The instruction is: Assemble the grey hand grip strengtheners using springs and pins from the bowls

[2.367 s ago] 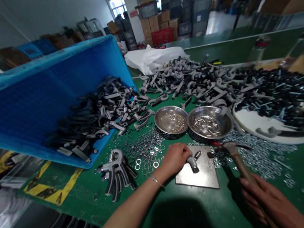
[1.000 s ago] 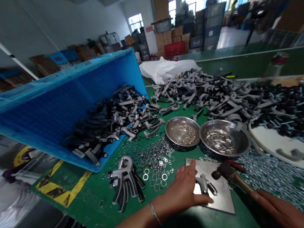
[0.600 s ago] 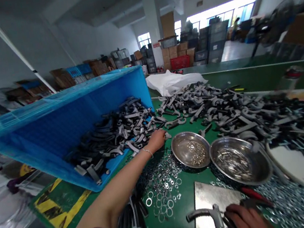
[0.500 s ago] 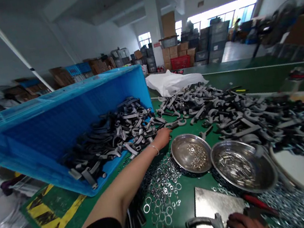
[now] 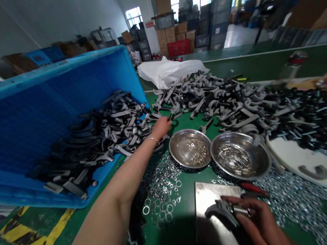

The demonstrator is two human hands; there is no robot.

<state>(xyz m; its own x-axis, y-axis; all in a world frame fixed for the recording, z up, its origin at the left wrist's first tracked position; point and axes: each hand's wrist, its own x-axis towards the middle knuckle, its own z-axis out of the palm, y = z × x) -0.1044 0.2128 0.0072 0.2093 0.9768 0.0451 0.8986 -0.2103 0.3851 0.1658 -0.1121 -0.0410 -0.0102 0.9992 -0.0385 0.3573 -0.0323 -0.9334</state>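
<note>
My left hand [image 5: 162,127] reaches out past the blue crate's near side, fingers closed on a grey hook-headed part [image 5: 175,108] at the edge of a pile. In front of me, my right hand [image 5: 260,221] grips another hooked piece, a grey curved head with a dark handle [image 5: 224,212], above a metal plate [image 5: 202,193]. A coiled spring or threaded piece [image 5: 240,210] shows between the thumb and fingers. Two steel bowls lie between the hands: one bowl [image 5: 177,153] holds small brassy nuts or rings, the other bowl [image 5: 265,159] short silver pins.
A blue crate [image 5: 79,69] lies tipped at left, with grey and black parts inside. Loose metal rings [image 5: 161,206] spread below my left forearm. At right are red-handled pliers [image 5: 254,188], a white tray [image 5: 288,156], and a heap of black pieces with bolts [image 5: 323,125].
My right hand has lifted the hooked piece off the plate and turned it, and the coiled piece now shows. The left hand has closed on a hooked part. The view has tilted down.
</note>
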